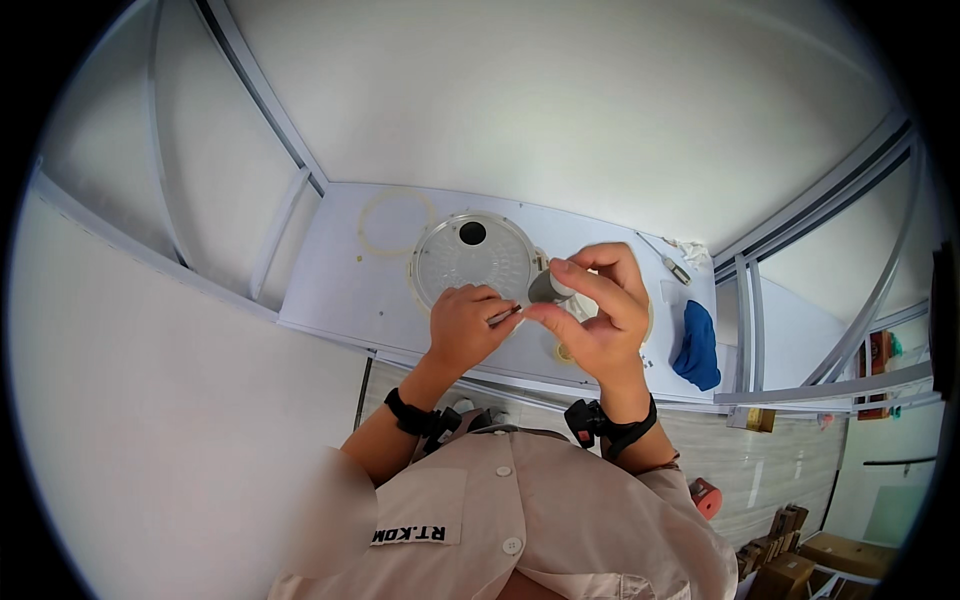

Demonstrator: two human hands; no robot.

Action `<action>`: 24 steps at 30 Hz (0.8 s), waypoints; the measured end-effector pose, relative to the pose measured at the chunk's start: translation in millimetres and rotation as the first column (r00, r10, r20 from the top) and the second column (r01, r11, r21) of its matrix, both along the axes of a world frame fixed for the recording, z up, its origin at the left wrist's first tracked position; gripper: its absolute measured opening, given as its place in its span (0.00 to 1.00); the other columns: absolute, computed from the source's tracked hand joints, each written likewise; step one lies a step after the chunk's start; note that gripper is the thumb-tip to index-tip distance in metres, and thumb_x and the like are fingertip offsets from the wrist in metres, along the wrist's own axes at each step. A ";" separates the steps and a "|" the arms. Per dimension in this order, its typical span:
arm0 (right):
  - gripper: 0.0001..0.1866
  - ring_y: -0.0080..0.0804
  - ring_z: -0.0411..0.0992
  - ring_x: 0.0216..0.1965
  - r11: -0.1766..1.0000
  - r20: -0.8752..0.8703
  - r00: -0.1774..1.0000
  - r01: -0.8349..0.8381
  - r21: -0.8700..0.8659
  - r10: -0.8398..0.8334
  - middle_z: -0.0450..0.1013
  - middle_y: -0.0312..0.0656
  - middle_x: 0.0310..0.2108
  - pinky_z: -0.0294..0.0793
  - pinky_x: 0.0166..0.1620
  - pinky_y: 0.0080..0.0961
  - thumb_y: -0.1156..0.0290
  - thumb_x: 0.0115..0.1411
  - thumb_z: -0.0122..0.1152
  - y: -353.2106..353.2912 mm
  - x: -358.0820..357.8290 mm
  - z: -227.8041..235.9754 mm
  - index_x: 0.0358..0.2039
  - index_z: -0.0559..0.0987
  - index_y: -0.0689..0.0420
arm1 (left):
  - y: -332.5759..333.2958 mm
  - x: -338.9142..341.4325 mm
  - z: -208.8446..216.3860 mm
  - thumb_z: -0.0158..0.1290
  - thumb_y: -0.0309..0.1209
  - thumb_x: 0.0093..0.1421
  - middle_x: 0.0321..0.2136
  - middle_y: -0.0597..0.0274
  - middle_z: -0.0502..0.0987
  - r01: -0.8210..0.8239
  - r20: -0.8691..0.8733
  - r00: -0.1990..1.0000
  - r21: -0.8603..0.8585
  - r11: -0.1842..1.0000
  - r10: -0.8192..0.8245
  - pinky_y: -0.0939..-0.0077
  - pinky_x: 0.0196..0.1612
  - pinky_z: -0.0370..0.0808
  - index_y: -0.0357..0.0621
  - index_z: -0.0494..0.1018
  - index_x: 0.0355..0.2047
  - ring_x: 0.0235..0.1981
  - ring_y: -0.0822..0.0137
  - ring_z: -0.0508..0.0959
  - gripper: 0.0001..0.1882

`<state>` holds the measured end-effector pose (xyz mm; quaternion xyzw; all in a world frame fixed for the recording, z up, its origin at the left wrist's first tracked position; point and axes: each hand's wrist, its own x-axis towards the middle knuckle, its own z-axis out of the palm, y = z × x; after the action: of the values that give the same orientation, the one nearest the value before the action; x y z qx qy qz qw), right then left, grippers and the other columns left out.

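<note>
My left hand is closed, with a small dark metallic piece pinched between thumb and fingertips. To its right, my right hand curls its thumb and fingers around a short grey cylinder with a pale end. The two thumbs come close to each other in front of the cylinder. Just beyond my left hand lies a round silver cover with a pale rim and a dark round hole near its far edge. A whitish thing under my right hand is mostly hidden.
A thin cream ring lies at the table's far left. A yellowish roll sits below my right hand. On the right are a blue cloth, a grey-handled tool and crumpled white material. White walls and metal frames enclose the table.
</note>
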<state>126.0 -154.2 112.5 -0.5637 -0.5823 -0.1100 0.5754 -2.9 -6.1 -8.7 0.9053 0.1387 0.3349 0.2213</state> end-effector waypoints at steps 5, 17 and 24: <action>0.19 0.43 0.81 0.44 0.998 0.003 0.999 0.045 0.038 -0.045 0.79 0.50 0.45 0.81 0.46 0.31 0.82 0.57 0.71 3.3 -2.2 -0.5 0.50 0.84 0.62 | 0.8 -1.1 2.1 0.71 0.39 0.54 0.27 0.76 0.82 0.012 -0.039 0.999 -0.019 1.000 -0.013 0.65 0.34 0.72 0.56 0.87 0.30 0.29 0.66 0.80 0.07; 0.21 0.39 0.80 0.41 0.991 -0.016 0.997 0.079 0.106 -0.077 0.78 0.48 0.41 0.80 0.43 0.30 0.78 0.51 0.79 4.4 -7.6 -1.1 0.47 0.86 0.61 | 0.2 0.0 2.4 0.70 0.38 0.55 0.26 0.76 0.81 0.023 0.033 0.999 -0.011 1.000 -0.023 0.65 0.34 0.72 0.55 0.87 0.29 0.28 0.66 0.80 0.05; 0.18 0.45 0.80 0.46 0.998 -0.084 0.996 0.028 -0.051 -0.032 0.79 0.52 0.47 0.81 0.47 0.31 0.80 0.58 0.73 3.3 -5.9 10.5 0.50 0.84 0.64 | 1.0 0.6 3.3 0.70 0.38 0.55 0.26 0.76 0.81 0.039 0.019 0.999 -0.052 0.998 -0.039 0.65 0.33 0.72 0.55 0.87 0.30 0.28 0.66 0.80 0.05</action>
<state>120.1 -150.9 123.0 -0.5907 -0.5513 -0.0800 0.5838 -2.3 -5.1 -5.4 0.8987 0.1278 0.3349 0.2526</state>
